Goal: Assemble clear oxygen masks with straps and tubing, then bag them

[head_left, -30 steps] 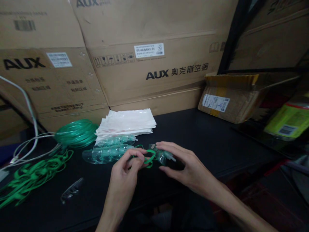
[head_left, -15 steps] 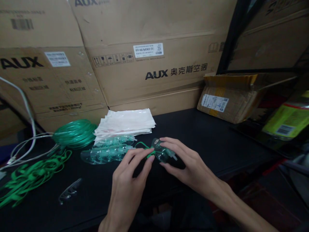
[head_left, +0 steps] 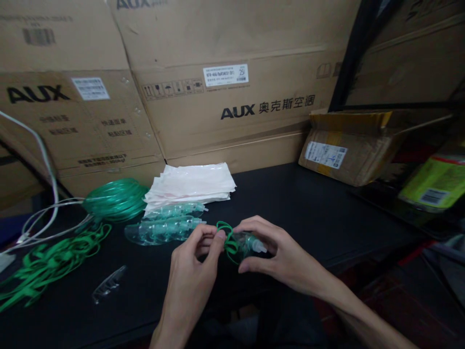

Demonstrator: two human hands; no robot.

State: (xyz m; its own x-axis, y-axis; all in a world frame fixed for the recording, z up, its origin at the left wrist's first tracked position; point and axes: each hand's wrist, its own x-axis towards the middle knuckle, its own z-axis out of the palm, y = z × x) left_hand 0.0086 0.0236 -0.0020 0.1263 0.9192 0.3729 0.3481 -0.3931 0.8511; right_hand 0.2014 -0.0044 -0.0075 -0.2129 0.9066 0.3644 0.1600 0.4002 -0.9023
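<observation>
My right hand (head_left: 276,254) curls around a clear oxygen mask with a green tint (head_left: 247,244), its pale nozzle pointing right and partly hidden by my fingers. My left hand (head_left: 191,264) pinches a green elastic strap (head_left: 225,240) at the mask's left side, and the strap forms a small loop there. Two similar clear masks (head_left: 163,229) lie side by side just left of my hands, touching neither. A coil of green tubing (head_left: 116,199) lies beyond them.
A stack of clear plastic bags (head_left: 191,184) lies on the black table (head_left: 301,203). Loose green straps (head_left: 47,264) and a clear plastic piece (head_left: 109,284) lie at left, near a white cable (head_left: 47,160). AUX cardboard boxes (head_left: 232,140) stand behind, with a parcel (head_left: 345,155) at right.
The green strap has gone from a stretched line to a tight loop at the mask's left side. My left hand has moved in closer to the mask.
</observation>
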